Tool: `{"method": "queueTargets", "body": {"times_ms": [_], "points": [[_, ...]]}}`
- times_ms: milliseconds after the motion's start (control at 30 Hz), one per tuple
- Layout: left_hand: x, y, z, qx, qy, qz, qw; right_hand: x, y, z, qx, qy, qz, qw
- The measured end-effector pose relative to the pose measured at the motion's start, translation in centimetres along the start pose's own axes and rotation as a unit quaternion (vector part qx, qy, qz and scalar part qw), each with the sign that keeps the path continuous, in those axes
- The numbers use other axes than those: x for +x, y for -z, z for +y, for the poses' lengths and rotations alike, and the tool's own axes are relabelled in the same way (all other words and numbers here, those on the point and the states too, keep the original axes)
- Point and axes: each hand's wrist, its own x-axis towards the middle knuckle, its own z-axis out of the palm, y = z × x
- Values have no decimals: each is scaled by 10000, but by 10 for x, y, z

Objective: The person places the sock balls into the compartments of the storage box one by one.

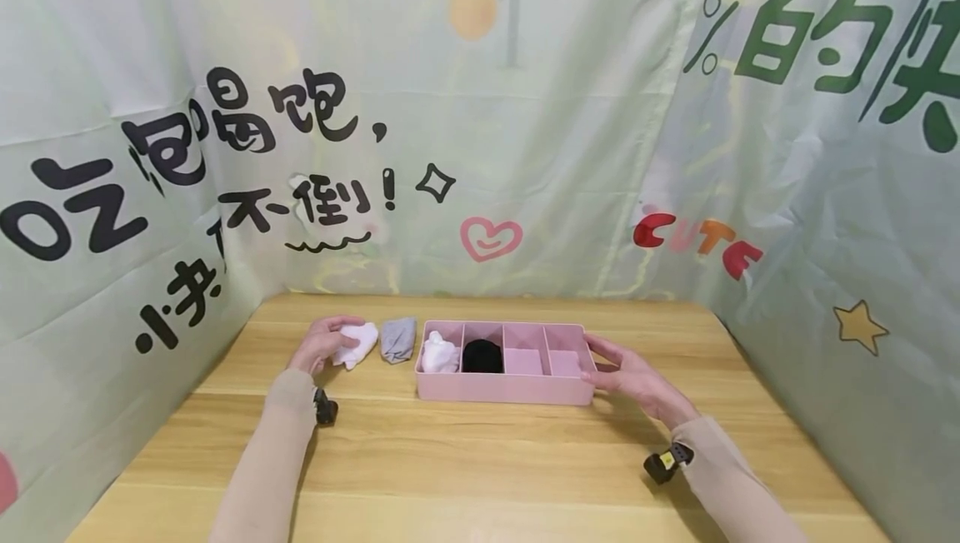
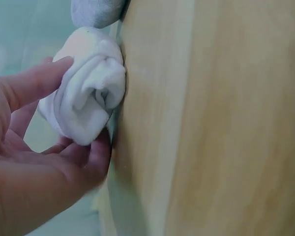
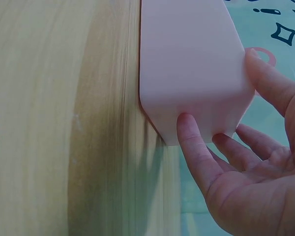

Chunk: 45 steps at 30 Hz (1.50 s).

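Observation:
My left hand (image 1: 321,345) holds a rolled white sock (image 2: 91,88) at the left of the table, thumb on one side and fingers beneath. A folded grey sock (image 1: 398,340) lies just right of it. Farther right stands a long pink divided box (image 1: 502,388). A white sock (image 1: 439,353) fills its leftmost compartment and a black sock (image 1: 482,356) sits in the one beside it. Pink floor shows in the two right compartments. With my right hand (image 1: 633,378) I grip the box's right end, one digit at the rim and other fingertips against the end wall.
The wooden table (image 1: 450,451) reaches back to a pale printed curtain (image 1: 525,135), which also hangs along both sides. Dark wrist cameras (image 1: 325,407) sit on both beige sleeves.

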Motion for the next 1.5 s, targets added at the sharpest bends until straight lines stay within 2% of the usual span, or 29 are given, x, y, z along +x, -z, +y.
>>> {"method": "queueTargets", "body": {"times_ms": [67,267,400,600,833,1067,1300,1500], "points": [[-1,2,-1,-159,-54,66,9998,2,-1,0,20,1,-23,10000],[-3,2,1,-783,57,101,9969,6,-4,1,64,-9,-87,9999],[-4,-3,10,-951,18,175,9953,5,-2,2,146,3,-74,9999],[-7,-13,24,-1361,7,8,9907,4,1,1,146,-12,-7,9999],[-12,-21,35,-1201,-122,46,9927,1,1,-2,112,-63,38,9999],[-17,-26,41,-938,-256,-51,9952,1,1,-2,219,-94,10,9997],[-20,-35,51,-974,-372,-3,9946,1,1,1,239,-98,61,9996],[-21,-46,57,-804,-710,16,9942,1,2,2,265,-81,23,9996]]}}
